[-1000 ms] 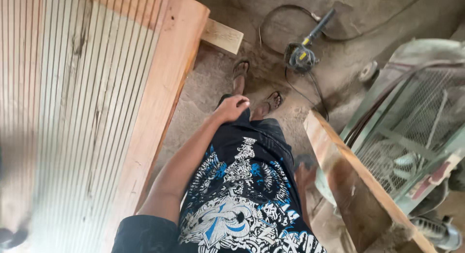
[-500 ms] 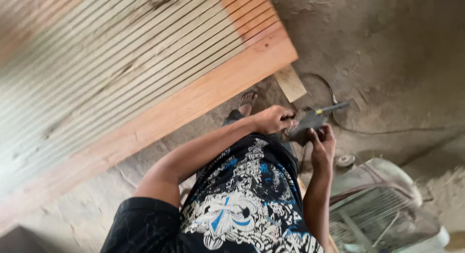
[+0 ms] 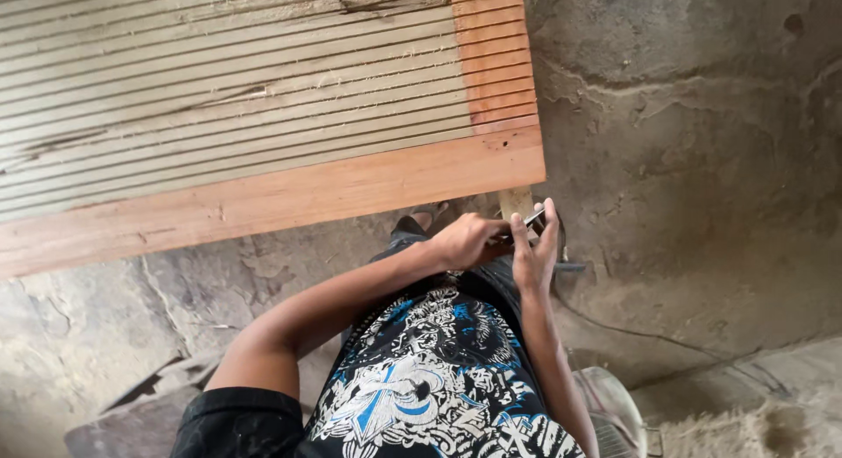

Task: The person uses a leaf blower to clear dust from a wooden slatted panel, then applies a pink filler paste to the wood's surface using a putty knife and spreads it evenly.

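Both hands closed on a dark power tool beside a grooved wooden panel

The left hand [image 3: 463, 240] and right hand [image 3: 535, 252] are seen gripped around a dark tool [image 3: 524, 223], which is mostly hidden by them. At ten o'clock from the hands a grooved wooden panel [image 3: 254, 98] with a reddish frame is laid over the dusty concrete floor [image 3: 693, 160]. A thin cable [image 3: 614, 328] is trailed toward four o'clock.

Both hands are covering most of a dark tool [image 3: 526, 223], so its kind is staying unclear. The left hand [image 3: 465, 240] is closing over its near end; the right hand [image 3: 535, 252] is wrapping the far side. Beyond the grip, the slatted wooden panel [image 3: 263, 116] is running off the top and left edges. Below the grip, the person's patterned shirt [image 3: 438, 379] is getting cut off.
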